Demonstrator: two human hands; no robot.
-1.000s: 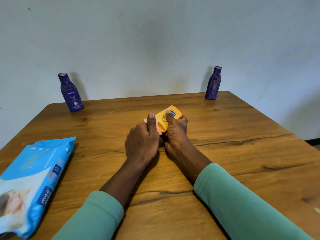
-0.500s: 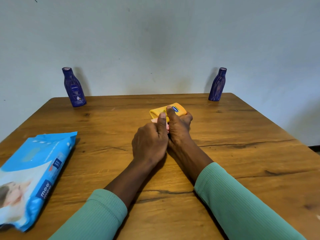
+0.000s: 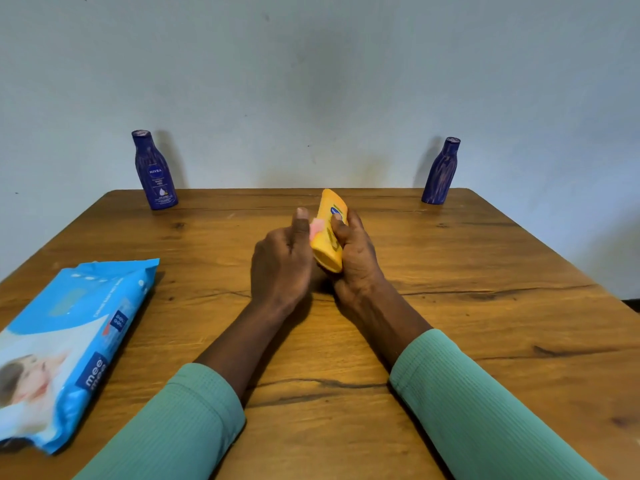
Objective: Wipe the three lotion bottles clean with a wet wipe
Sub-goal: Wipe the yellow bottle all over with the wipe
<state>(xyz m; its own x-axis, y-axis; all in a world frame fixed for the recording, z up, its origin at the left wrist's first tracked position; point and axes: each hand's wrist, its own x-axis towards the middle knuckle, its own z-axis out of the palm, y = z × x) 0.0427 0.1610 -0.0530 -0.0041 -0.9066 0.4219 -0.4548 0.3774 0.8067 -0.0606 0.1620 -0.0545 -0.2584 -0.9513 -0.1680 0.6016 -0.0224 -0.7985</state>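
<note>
Head view: my right hand [image 3: 353, 258] is clamped on the yellow bottle [image 3: 329, 233], held above the middle of the bench [image 3: 485, 306]. My left hand [image 3: 280, 268] is curled around a pink wipe [image 3: 316, 227] pressed against the bottle's left side. Two blue bottles stand upright at the far left [image 3: 155, 171] and far right [image 3: 440, 173] corners. The wipes pack [image 3: 65, 341] lies near left.

I count three lotion bottles: two blue bottles [image 3: 156, 173] [image 3: 440, 173] and one yellow bottle [image 3: 329, 233]. I see also one wipes pack [image 3: 69, 341] and two hands [image 3: 280, 268] [image 3: 356, 258].
</note>
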